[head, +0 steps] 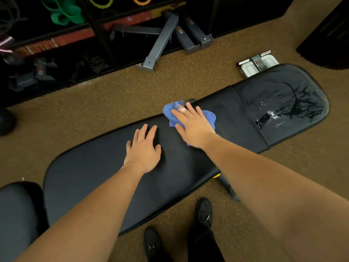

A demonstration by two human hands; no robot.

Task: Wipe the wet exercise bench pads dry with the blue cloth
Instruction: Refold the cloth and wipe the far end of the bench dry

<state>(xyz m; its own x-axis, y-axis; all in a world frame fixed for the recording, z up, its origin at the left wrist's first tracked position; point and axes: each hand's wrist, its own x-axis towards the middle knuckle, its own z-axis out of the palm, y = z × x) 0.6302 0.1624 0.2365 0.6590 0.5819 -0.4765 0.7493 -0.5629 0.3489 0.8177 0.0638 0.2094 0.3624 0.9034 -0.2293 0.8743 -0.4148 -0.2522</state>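
From the head camera I look down on a black exercise bench [105, 174] lying slantwise across brown carpet [117, 99]; my right hand [193, 127] lies flat, fingers straight and spread, pressing the blue cloth [208, 115] onto the long pad near its far edge, close to the seam with the seat pad [283, 103]; my left hand [143, 149] rests open, palm down, on the middle of the long pad, just beside the right hand and clear of the cloth; the seat pad at the bench's right end shines with wet streaks and a bright patch near its near edge; a grey scale [257, 64] sits on the carpet beyond that pad; my black shoes [204, 212] stand at the bench's near edge.
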